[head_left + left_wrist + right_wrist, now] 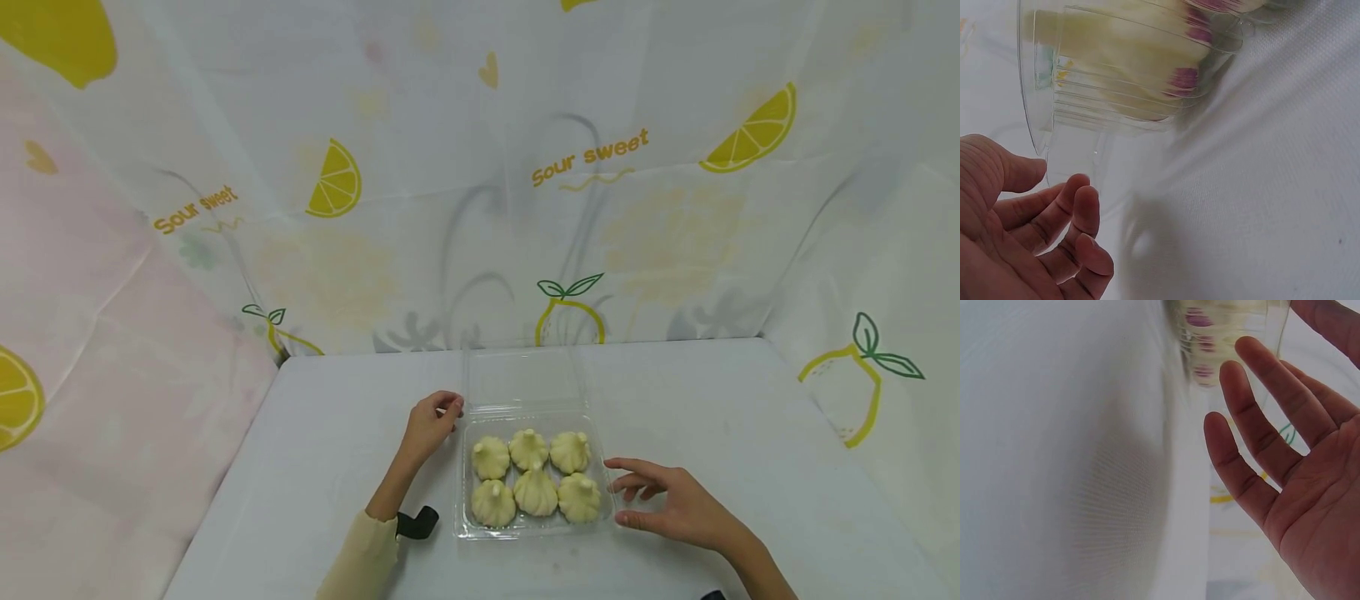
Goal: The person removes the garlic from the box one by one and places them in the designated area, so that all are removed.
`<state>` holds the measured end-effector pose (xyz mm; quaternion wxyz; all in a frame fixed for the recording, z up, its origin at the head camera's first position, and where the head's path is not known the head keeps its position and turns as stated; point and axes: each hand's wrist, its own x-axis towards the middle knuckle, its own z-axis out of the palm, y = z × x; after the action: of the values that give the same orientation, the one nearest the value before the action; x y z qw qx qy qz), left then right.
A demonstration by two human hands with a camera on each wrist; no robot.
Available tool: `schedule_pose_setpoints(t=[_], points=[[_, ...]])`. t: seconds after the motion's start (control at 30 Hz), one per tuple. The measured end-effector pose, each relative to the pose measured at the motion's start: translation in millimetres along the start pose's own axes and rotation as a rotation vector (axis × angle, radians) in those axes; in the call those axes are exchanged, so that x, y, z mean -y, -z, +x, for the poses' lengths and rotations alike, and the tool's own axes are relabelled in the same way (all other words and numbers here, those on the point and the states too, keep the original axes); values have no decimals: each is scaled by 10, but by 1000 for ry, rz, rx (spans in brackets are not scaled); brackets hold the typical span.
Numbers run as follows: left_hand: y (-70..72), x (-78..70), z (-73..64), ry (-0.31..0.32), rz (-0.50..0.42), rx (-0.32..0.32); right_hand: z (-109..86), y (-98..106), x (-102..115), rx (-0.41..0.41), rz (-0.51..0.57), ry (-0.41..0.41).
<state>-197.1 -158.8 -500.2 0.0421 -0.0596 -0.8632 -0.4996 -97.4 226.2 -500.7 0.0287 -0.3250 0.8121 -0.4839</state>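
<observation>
On the table a clear plastic box [525,532] holds several pale garlic bulbs [536,492] in two rows, stems upward. Its clear lid [525,375] lies folded back on the far side. My left hand [435,423] is beside the box's far left corner, near the hinge, with thumb and fingertips loosely bent and apart. In the left wrist view, purple patches show low on the garlic [1182,81] through the box wall. My right hand [667,504] is spread at the right side, its fingertips right at the rim and the palm turned toward the box.
A white cloth covers the table [322,467]. Behind it hangs a curtain [420,250] printed with lemons and lettering, and more printed cloth [885,333] borders the sides. A black wrist camera mount [418,523] sticks out from the left sleeve [362,558].
</observation>
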Motion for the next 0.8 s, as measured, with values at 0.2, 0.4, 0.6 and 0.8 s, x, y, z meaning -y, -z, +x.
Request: schedule_pose_setpoints(t=[0.2,0.4,0.6,0.8], points=[[-2,18,-9,10,9,17,-7,-5,-4,5,6,5],[27,25,-49,16,16,43,-7,-7,-4,5,6,9],[84,5,-136,10,25,94,-13,-10,1,2,-2,19],[168,23,-259,3,76,158,-18,-18,2,2,-10,15]])
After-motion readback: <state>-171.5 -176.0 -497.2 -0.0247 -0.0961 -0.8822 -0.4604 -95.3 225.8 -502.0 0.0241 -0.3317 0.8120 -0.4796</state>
